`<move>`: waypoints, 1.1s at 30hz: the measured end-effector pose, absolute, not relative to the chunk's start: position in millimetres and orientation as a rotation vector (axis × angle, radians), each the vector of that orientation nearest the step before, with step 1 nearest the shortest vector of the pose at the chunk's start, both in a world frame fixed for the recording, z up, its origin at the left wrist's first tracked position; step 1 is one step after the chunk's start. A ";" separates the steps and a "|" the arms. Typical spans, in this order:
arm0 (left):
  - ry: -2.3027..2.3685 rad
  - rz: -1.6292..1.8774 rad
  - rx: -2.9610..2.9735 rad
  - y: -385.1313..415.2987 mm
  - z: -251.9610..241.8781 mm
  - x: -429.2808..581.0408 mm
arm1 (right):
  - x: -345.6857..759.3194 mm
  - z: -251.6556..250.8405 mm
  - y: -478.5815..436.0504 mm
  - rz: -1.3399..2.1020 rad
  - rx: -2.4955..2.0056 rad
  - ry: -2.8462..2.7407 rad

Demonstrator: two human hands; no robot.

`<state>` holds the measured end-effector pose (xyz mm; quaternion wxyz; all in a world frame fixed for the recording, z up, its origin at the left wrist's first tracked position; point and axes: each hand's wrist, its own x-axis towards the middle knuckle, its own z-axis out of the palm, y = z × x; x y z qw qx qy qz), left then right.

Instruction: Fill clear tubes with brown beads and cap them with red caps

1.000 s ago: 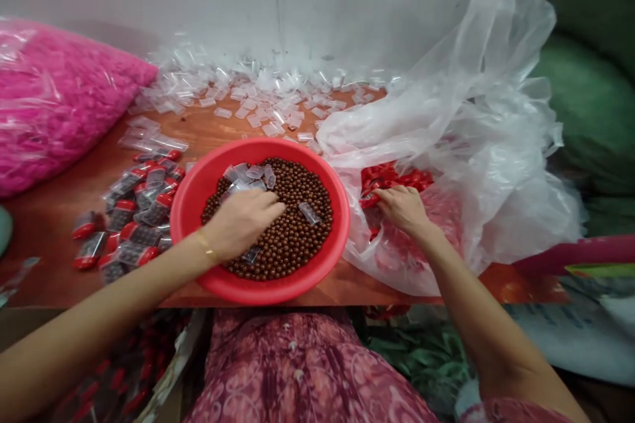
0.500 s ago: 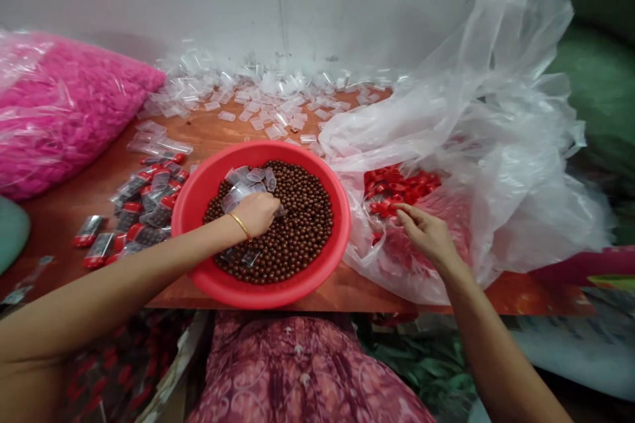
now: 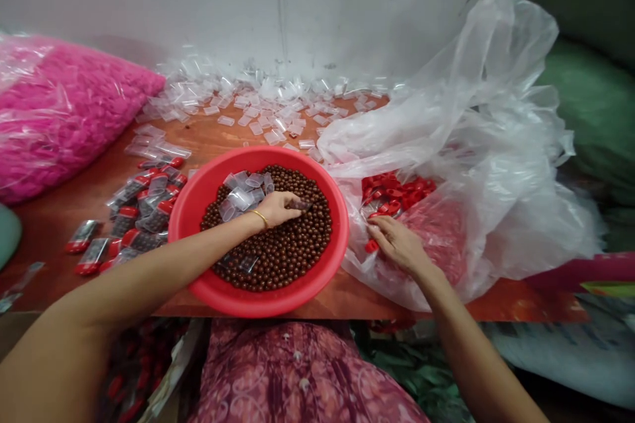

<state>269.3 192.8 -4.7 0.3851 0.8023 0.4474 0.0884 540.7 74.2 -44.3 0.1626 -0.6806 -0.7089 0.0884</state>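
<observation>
Within the red basin, my left hand is closed on a small clear plastic case, held low over brown beads. The case looks dark, and its contents are hard to make out. Several clear cases lie on the beads behind that hand. My right hand has its fingers pinched at the left side of the open plastic bag, with a red cap at the fingertips. More red caps are heaped in the bag just beyond it.
Filled cases with red ends are piled left of the basin. Loose clear cases are strewn along the wall. A bag of pink pieces stands far left. The clear plastic bag spreads over the table's right side.
My left hand has shifted right across the beads, and the case in it shows more. My right hand has drawn left and towards me from the heap of red caps.
</observation>
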 end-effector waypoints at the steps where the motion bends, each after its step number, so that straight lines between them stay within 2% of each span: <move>1: 1.079 0.325 1.843 194.3 -2.7 264.2 | 542.2 -40.9 73.3 0.283 -1.857 -2.142; 5: 0.889 0.624 1.304 192.6 9.0 247.8 | 549.6 -30.4 67.2 0.439 -1.693 -2.403; 9: 0.833 0.711 1.087 184.6 17.5 241.8 | 553.7 -29.3 61.1 0.424 -1.644 -2.468; 15: 0.848 0.615 1.073 175.9 24.4 238.0 | 553.7 -33.7 60.4 0.300 -1.849 -2.382; 22: 0.885 0.396 0.962 174.2 27.7 236.5 | 544.0 -16.5 72.9 0.180 -2.057 -1.869; 28: 0.840 0.418 1.102 170.5 28.0 238.9 | 511.3 16.4 86.3 0.822 -1.690 -1.208; 33: 0.744 0.375 1.217 164.4 28.5 242.3 | 461.1 30.4 101.1 1.004 -1.469 -1.214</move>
